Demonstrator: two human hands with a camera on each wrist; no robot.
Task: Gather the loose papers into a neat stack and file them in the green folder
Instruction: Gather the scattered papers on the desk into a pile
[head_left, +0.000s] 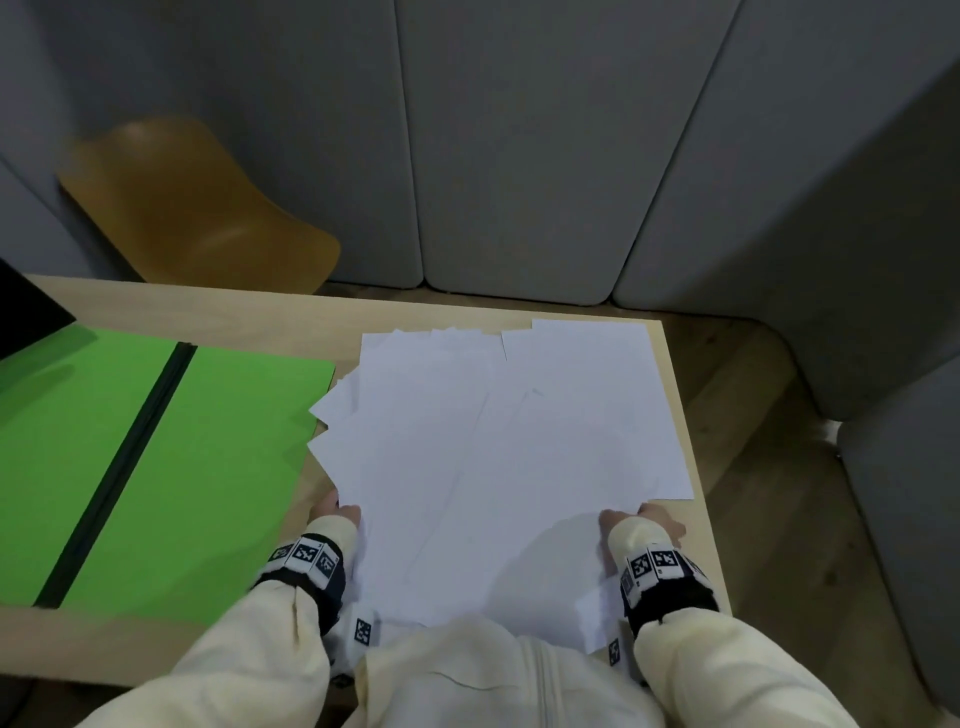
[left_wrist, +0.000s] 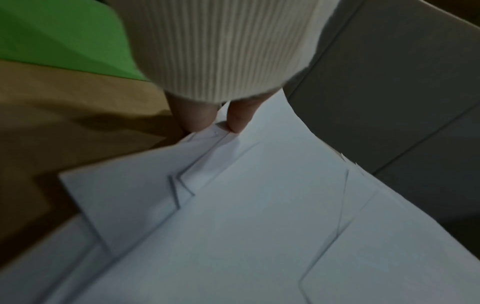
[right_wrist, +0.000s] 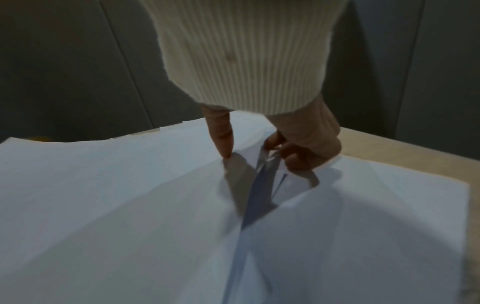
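Many loose papers (head_left: 498, 457) on the counter (head_left: 696, 525), right of the green folder (head_left: 208, 467). Left hand (left_wrist: 205, 117) and right hand (right_wrist: 293, 144): each grip pinching paper edges. Slide together gently, square corners.

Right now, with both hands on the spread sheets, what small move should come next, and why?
Probably draw both hands inward to square the papers. The left hand and right hand each pinch an edge, but the sheets are fanned with corners sticking out, and the green folder lies open beside them.
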